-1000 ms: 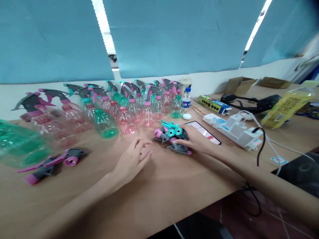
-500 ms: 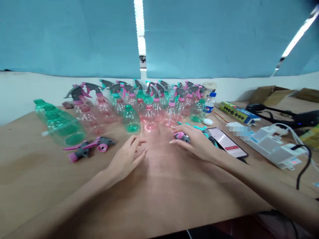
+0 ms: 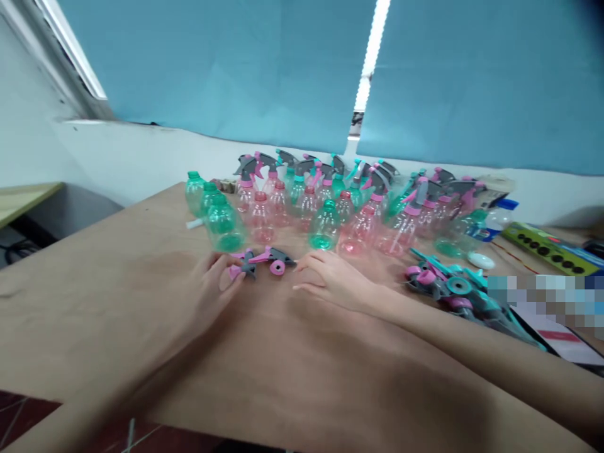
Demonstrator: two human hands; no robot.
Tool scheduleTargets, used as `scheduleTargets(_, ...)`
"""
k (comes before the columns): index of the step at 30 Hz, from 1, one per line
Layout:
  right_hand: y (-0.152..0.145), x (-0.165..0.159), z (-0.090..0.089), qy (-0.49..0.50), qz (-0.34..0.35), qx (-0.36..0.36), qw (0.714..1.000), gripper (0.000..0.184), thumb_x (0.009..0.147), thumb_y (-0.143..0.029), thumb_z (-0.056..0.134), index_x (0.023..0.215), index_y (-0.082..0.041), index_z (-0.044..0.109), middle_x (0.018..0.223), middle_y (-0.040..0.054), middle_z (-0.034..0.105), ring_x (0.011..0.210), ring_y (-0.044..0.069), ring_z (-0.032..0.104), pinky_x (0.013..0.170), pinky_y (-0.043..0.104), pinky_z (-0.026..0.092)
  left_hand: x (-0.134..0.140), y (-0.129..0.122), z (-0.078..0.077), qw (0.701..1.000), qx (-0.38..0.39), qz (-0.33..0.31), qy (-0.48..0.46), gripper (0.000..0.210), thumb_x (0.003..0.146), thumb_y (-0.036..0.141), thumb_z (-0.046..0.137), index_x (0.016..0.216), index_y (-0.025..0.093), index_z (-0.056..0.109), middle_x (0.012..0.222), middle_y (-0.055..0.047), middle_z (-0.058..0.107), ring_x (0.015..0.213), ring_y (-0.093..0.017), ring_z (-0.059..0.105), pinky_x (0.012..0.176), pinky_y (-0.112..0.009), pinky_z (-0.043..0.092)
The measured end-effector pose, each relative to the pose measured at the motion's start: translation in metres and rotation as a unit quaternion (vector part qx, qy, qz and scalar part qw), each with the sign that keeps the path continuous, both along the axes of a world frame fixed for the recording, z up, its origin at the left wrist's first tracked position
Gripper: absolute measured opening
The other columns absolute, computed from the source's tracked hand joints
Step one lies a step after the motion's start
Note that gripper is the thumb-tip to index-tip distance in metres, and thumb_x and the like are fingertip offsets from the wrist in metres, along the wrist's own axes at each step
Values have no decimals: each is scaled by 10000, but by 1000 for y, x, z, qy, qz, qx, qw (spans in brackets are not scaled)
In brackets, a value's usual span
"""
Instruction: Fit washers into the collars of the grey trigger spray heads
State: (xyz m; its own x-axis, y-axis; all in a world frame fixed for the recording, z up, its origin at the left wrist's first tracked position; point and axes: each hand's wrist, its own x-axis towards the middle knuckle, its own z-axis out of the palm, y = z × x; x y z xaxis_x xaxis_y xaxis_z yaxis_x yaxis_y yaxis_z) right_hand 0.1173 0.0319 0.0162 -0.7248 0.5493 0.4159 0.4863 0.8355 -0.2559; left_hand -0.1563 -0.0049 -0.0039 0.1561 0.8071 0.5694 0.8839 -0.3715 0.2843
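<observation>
My left hand (image 3: 210, 283) has its thumb and fingers closed about a pink-and-grey trigger spray head (image 3: 248, 269) that lies on the table. Just right of it rests a second pink-and-grey trigger spray head (image 3: 277, 267). My right hand (image 3: 333, 278) is close to that second head's grey end, palm down, fingers curved with a gap between thumb and fingertips. Nothing shows in its grasp. Behind the hands stand open bottles, among them a green bottle (image 3: 324, 229) and a pink bottle (image 3: 262, 223).
Several bottles with spray heads fitted (image 3: 377, 189) line the wall. At right lie a pile of loose spray heads (image 3: 457, 286), a white oval object (image 3: 480, 260), a phone (image 3: 559, 333), a blue-capped drink bottle (image 3: 497, 220) and a green-yellow box (image 3: 542, 248). Green bottles (image 3: 226, 223) stand at left.
The view has swung left. My left hand has come onto the left loose spray head. My right hand has left the pile at right and moved across beside the other head.
</observation>
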Motion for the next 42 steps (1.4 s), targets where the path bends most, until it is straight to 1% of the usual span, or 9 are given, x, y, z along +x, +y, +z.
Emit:
scheduleTargets(4, 17, -35, -2, -58, 5, -9, 998, 377, 830, -370, 643, 1128, -154, 559, 1153, 109, 592, 1078, 255, 545, 934, 418, 437, -29, -3, -7, 999, -28, 33, 10, 231, 869, 409, 533, 1022, 237, 550, 1012, -38, 540, 962, -241, 565, 853, -386, 466)
scheduleTargets(9, 36, -55, -10, -87, 21, -17, 996, 420, 815, -392, 656, 1181, -205, 571, 1227, 108, 551, 1118, 251, 531, 932, 385, 453, -29, 3, -13, 995, -95, 9, 11, 334, 844, 421, 562, 1109, 224, 510, 1034, -50, 553, 978, -257, 565, 868, -410, 454)
scheduleTargets(15, 33, -46, -18, -104, -24, -17, 994, 308, 868, -381, 587, 1126, -214, 612, 1182, 120, 561, 1100, 260, 536, 917, 416, 469, -17, 14, -5, 989, -144, -39, 6, 268, 858, 388, 535, 1074, 229, 539, 1073, -55, 601, 965, -259, 595, 813, -401, 481)
scheduleTargets(19, 24, -27, -20, -106, -74, -11, 992, 321, 856, -391, 596, 1113, -201, 622, 1163, 140, 554, 1080, 291, 537, 890, 478, 479, -8, 9, -1, 989, -132, -65, -9, 219, 850, 331, 545, 1053, 249, 534, 1036, -34, 637, 924, -248, 626, 770, -376, 496)
scheduleTargets(23, 10, 5, -21, -106, -101, -14, 989, 318, 828, -444, 614, 1055, -223, 639, 1115, 115, 551, 1031, 280, 563, 827, 458, 519, 18, -10, 6, 988, -110, -102, -25, 160, 850, 280, 558, 1007, 249, 550, 1017, -14, 629, 856, -203, 639, 762, -343, 502)
scheduleTargets(27, -7, 45, -24, -95, -117, -36, 988, 350, 817, -479, 614, 1114, -295, 622, 1084, 83, 536, 986, 256, 587, 814, 433, 527, 56, -29, 21, 977, -129, -170, -18, 161, 852, 235, 561, 1013, 237, 570, 958, -10, 616, 844, -187, 620, 764, -323, 494)
scheduleTargets(32, -30, 85, -25, -63, -170, -37, 983, 362, 810, -481, 621, 1095, -259, 636, 1002, 75, 528, 835, 219, 598, 737, 386, 530, 101, -31, 33, 950, -180, -254, -24, 152, 860, 198, 561, 1005, 242, 573, 1003, -4, 618, 911, -183, 601, 795, -314, 487)
scheduleTargets(37, -46, 108, -25, -25, -198, -27, 980, 363, 795, -504, 625, 972, -188, 637, 901, 55, 519, 768, 190, 567, 698, 339, 510, 142, -15, 28, 938, -159, -309, 1, 115, 890, 204, 521, 986, 231, 579, 1005, -14, 617, 926, -192, 589, 798, -323, 484)
scheduleTargets(42, -58, 123, -27, 44, -168, -48, 984, 337, 779, -479, 657, 927, -181, 607, 901, 47, 554, 788, 179, 568, 716, 316, 502, 165, -2, 15, 933, -151, -325, -1, 104, 885, 193, 510, 960, 226, 574, 999, -19, 597, 904, -181, 582, 783, -318, 486)
